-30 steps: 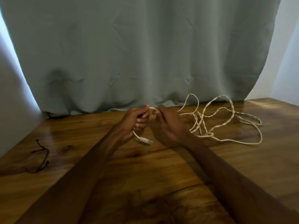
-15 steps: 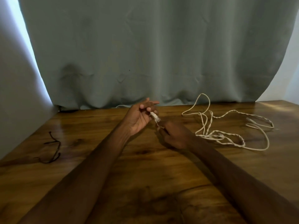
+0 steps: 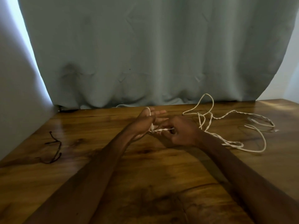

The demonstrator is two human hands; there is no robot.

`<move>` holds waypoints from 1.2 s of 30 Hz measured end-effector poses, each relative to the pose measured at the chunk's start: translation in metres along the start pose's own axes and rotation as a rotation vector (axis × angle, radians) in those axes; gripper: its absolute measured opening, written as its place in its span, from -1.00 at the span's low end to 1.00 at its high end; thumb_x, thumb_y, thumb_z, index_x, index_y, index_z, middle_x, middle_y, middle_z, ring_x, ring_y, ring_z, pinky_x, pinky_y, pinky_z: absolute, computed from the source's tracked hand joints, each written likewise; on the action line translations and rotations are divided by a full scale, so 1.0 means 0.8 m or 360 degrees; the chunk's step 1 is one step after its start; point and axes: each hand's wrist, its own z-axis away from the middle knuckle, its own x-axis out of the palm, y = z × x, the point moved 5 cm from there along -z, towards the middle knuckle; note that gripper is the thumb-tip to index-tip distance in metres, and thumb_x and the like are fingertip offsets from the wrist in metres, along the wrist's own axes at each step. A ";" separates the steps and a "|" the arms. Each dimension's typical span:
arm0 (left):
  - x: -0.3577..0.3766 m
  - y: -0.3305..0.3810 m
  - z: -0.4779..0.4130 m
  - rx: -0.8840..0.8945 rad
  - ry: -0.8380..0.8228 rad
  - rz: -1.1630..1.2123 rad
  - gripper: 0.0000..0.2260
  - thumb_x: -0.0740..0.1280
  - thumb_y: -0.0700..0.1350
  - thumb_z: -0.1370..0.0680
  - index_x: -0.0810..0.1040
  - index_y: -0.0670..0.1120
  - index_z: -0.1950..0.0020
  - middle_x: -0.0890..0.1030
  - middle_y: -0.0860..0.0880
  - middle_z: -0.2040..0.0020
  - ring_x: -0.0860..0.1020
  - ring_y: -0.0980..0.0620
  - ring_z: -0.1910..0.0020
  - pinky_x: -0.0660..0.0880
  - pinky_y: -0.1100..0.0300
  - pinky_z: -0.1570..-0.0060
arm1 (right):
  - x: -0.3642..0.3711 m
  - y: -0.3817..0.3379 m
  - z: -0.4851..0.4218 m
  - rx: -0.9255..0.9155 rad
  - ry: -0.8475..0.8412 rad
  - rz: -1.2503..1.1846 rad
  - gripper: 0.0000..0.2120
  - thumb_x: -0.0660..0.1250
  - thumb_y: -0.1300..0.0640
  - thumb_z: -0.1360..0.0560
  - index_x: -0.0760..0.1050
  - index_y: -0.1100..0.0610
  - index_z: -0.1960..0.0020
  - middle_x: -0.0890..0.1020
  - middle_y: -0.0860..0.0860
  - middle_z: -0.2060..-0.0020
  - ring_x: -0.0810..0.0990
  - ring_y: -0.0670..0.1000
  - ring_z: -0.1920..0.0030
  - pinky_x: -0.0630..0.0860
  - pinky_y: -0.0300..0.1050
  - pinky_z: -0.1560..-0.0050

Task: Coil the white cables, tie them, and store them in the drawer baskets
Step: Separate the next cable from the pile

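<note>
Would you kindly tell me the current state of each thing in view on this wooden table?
Thin white cable: mostly uncoiled, a loose twisted tangle on the table, one stretch taut between the hands.
Left hand: open, fingers straight, cable looped over the thumb.
Right hand: fingers curled, pinching the cable.
Thin black cord: lying loose, untouched.
Grey-green curtain: hanging behind the table.
</note>
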 end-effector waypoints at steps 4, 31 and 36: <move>0.015 -0.004 0.003 -0.0105 -0.0102 -0.0530 -0.58 0.18 -0.26 -0.57 0.32 -0.05 -0.43 0.73 -0.13 0.10 0.64 -0.06 0.36 0.46 0.17 0.44 | -0.036 0.032 0.011 0.0091 0.0260 -0.0091 -0.83 0.46 -0.12 -0.45 0.71 -0.08 0.03 0.69 -0.18 0.26 0.61 -0.18 0.27 0.55 -0.11 0.24; 0.044 0.007 0.010 0.0298 0.0470 -0.0217 -0.76 0.45 0.02 -0.57 0.64 -0.15 0.12 0.52 -0.01 0.40 0.42 0.05 0.46 0.29 0.24 0.49 | -0.021 0.049 0.004 0.0451 0.0223 0.0443 -0.44 -0.09 -0.19 -0.67 0.56 0.10 0.10 0.65 0.08 0.22 0.62 0.13 0.20 0.47 0.01 0.16; 0.060 0.017 0.017 0.0192 0.0360 -0.0165 -0.62 0.44 0.04 -0.58 0.68 -0.30 -0.05 0.37 0.08 0.53 0.26 0.15 0.56 0.20 0.32 0.55 | -0.012 0.033 0.003 0.0244 0.0220 0.0607 -0.58 -0.01 -0.04 -0.60 0.57 0.14 -0.01 0.69 0.15 0.16 0.63 0.20 0.23 0.35 -0.01 0.24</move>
